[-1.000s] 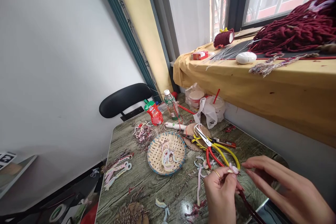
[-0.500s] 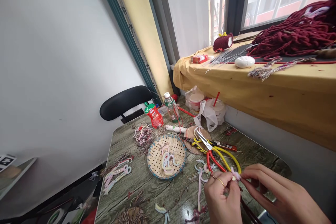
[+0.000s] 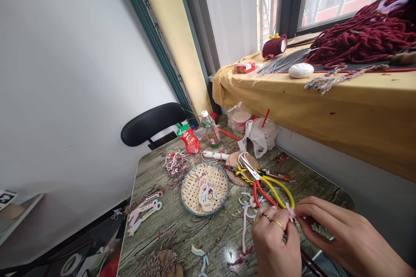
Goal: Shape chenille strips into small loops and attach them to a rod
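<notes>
My left hand (image 3: pixel 276 238), with rings on its fingers, pinches a short piece of fluffy pale pink yarn (image 3: pixel 290 210) between thumb and forefinger. From the other side, the fingertips of my right hand (image 3: pixel 334 229) close on the same piece. Just beyond my hands lie red-handled scissors (image 3: pixel 254 177), with yellow-handled pliers (image 3: pixel 276 181) beside them. Dark red cords (image 3: pixel 310 264) run below my hands. Left of my hands, loose pastel yarn pieces (image 3: pixel 245 225) rest on the table.
A woven basket (image 3: pixel 186 197) holds pastel yarn strips. Knotted pastel strands (image 3: pixel 143 216) lie at the table's left edge. Farther back stand a red pouch (image 3: pixel 190 140), a plastic bottle (image 3: pixel 210 130) and bagged cups (image 3: pixel 260 136). A yellow-draped ledge (image 3: pixel 292 99) carries dark red yarn (image 3: pixel 357 34).
The camera view has shifted slightly. My left fingers have closed further around the pale pink yarn, and my right fingers have moved a little at its end.
</notes>
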Motion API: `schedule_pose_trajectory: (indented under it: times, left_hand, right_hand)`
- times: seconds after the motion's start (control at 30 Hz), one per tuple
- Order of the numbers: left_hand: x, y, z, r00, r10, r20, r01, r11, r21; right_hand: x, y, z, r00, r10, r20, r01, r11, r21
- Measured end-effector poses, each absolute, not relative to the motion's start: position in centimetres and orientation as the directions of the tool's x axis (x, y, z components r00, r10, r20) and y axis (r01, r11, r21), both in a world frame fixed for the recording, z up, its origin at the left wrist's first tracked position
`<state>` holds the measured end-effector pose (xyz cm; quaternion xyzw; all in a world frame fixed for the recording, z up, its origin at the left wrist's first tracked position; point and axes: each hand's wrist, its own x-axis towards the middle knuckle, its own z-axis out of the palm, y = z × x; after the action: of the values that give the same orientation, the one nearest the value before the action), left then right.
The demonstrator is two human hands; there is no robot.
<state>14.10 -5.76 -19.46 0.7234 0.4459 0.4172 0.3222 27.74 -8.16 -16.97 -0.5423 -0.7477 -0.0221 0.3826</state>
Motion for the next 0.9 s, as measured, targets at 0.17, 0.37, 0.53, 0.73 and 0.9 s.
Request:
schedule_pose_trajectory:
  times: [0.17,0.37,0.53,0.73,0.9]
  left_hand:
    - [14.1,-5.6,-18.6,0.317,0.936,-0.154,-0.166,0.215,0.963]
    - [14.4,-5.1,-19.5,0.365,0.901,-0.234,-0.378,0.373,0.847]
    - [14.4,-4.9,-19.6,0.364,0.919,-0.149,-0.332,0.278,0.902]
    - [14.2,-4.6,-18.9,0.381,0.920,-0.086,-0.307,0.214,0.927]
    - [14.1,-4.5,-19.4,0.470,0.844,-0.258,-0.366,0.453,0.813]
  right_hand:
    - [28.2,-8.2,-16.9,-0.249,0.832,0.495,0.788,0.472,-0.396]
    - [28.5,-8.2,-17.2,-0.229,0.882,0.411,0.789,0.416,-0.452]
    - [28.2,-8.3,-17.2,-0.213,0.900,0.380,0.784,0.390,-0.483]
    - [28.2,-8.3,-17.6,-0.222,0.931,0.289,0.788,0.346,-0.509]
    - [28.5,-7.8,-17.7,-0.174,0.941,0.289,0.805,0.305,-0.509]
